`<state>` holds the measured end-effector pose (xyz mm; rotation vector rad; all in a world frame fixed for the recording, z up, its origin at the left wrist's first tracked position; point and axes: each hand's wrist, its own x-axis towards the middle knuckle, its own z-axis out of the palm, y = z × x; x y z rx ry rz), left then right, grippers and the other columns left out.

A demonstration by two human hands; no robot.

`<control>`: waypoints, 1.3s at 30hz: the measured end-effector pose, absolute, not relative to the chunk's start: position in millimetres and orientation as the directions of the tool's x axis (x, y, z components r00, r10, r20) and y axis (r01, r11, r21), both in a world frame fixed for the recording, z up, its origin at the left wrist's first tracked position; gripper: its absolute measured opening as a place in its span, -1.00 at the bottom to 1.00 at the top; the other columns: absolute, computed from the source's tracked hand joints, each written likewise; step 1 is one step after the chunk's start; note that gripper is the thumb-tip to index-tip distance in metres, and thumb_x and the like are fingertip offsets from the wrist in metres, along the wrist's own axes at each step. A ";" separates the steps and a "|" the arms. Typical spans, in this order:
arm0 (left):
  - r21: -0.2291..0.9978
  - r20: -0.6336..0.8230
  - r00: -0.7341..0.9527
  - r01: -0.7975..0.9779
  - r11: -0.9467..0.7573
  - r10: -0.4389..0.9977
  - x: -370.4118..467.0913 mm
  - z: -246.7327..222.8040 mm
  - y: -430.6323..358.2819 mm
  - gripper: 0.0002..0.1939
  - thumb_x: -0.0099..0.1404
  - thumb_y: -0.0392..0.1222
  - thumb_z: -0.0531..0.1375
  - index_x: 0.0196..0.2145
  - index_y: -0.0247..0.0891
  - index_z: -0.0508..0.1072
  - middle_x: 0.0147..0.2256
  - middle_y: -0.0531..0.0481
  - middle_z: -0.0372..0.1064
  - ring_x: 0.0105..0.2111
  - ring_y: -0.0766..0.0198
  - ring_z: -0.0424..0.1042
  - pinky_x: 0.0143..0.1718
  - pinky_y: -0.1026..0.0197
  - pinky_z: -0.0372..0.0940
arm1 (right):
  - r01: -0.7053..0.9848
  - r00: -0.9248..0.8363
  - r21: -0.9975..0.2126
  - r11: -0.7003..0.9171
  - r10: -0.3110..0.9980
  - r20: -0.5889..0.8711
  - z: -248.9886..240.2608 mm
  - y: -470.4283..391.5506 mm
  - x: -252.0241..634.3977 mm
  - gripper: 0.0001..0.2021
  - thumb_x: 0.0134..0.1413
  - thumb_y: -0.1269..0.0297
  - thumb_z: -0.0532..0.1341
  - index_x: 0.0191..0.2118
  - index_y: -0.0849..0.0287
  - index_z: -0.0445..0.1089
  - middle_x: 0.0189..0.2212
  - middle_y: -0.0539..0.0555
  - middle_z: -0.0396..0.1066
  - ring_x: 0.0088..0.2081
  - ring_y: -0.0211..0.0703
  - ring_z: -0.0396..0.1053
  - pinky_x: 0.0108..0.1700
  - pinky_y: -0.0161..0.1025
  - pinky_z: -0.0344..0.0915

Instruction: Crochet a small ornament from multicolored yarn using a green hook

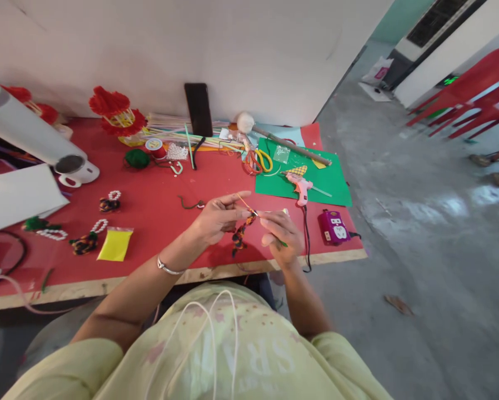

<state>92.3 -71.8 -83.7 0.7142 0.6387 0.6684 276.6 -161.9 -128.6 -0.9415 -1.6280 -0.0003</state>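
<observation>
My left hand (pixel 221 218) pinches dark, orange-flecked crochet work (pixel 240 234), with a strand of orange yarn (pixel 244 201) drawn taut over its raised index finger. The rest of the piece hangs below the fingertips, over the red tabletop. In my right hand (pixel 283 236), closed, is a thin crochet hook (pixel 257 214) whose tip meets the top of the work. A bit of green, perhaps its handle, shows under the right fingers. Most of the hook is hidden by that hand. A short dark cord (pixel 188 204) lies left of my left hand.
A pink glue gun (pixel 300 186) lies on green sheet (pixel 337 180), its cable running past my right hand to the table edge. Near it are scissors (pixel 264 161) and a purple power socket (pixel 333 228). Leftward lie a yellow packet (pixel 115 244), beaded yarn pieces (pixel 85 243) and a mug (pixel 78 169).
</observation>
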 end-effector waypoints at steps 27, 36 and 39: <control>0.833 -0.293 0.773 -0.082 0.547 0.563 81.8 -78.5 -50.9 -0.47 -0.06 -0.37 0.49 -0.05 -0.33 0.70 -0.51 0.06 0.40 -0.65 0.52 0.13 -0.64 0.35 -0.14 | 0.420 -0.225 -0.530 0.737 0.650 0.726 -86.6 -170.4 309.7 -0.54 0.22 0.18 0.40 0.22 -0.07 0.50 -0.01 0.16 0.69 -0.07 -0.04 0.66 -0.04 -0.03 0.59; 0.863 -0.267 0.873 0.028 0.505 0.409 85.3 -80.2 -45.9 -0.48 -0.05 -0.34 0.48 -0.06 -0.37 0.70 -0.49 -0.02 0.50 -0.62 0.48 0.20 -0.62 0.34 -0.05 | 0.104 -0.210 -0.835 0.541 0.832 0.513 -88.8 -163.4 322.4 -0.73 0.21 -0.01 0.38 -0.06 -0.06 0.67 -0.18 0.11 0.73 -0.15 -0.01 0.69 -0.02 -0.01 0.56; 0.885 -0.200 0.844 -0.063 0.462 0.497 96.8 -81.4 -55.3 -0.49 -0.04 -0.31 0.50 -0.07 -0.35 0.70 -0.47 -0.01 0.53 -0.59 0.46 0.30 -0.61 0.37 0.05 | -0.042 0.047 -0.898 0.439 0.898 0.437 -106.4 -161.0 302.1 -0.64 0.24 -0.17 0.28 -0.18 -0.06 0.69 -0.28 0.09 0.73 -0.24 0.00 0.68 -0.17 -0.02 0.61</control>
